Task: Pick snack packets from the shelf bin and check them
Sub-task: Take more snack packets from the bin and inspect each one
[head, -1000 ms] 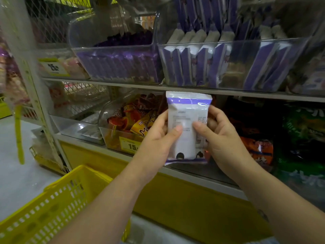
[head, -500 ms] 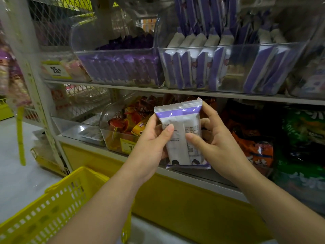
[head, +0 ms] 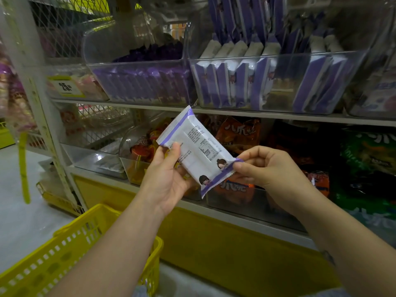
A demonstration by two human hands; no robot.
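The person is holding one snack packet up in front of the shelves, between the upper and lower rows and touching neither. The packet is lying tilted, its top seam pointing up and to the left, with its printed back, small text and two cartoon heads facing the camera. The left hand is gripping the packet's upper left part, thumb pressing on the front and fingers curling behind. The right hand is pinching the purple bottom seam between thumb and forefinger, its other fingers curling loosely. Above the packet, a clear bin on the upper shelf is holding more purple and white packets standing on edge. Orange packets are sitting behind the hands on the lower row. A yellow basket is hanging below the left forearm.
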